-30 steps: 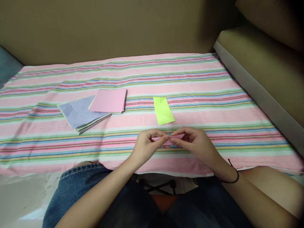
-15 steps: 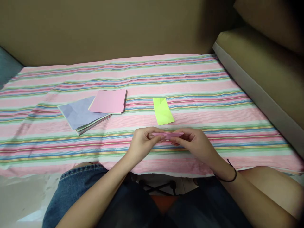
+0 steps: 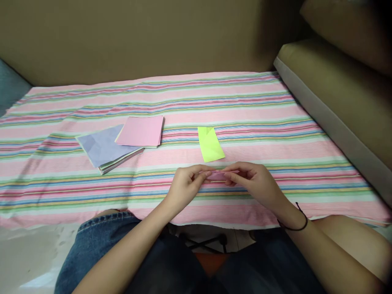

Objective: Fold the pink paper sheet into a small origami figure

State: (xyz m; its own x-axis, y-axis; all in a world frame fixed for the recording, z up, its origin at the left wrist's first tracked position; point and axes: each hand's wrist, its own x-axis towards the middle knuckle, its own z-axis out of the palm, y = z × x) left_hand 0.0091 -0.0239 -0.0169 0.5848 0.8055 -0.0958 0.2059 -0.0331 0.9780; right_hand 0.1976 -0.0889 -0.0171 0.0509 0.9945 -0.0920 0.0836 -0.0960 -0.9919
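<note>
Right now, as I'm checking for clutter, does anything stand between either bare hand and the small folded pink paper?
Nothing visible does: the left hand and right hand both hold the folded pink paper. The neon-yellow paper rectangle lies beyond them.

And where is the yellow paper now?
In the head view, the yellow paper lies on the striped cloth, right of the pink stack, beyond the held pink paper.
</note>
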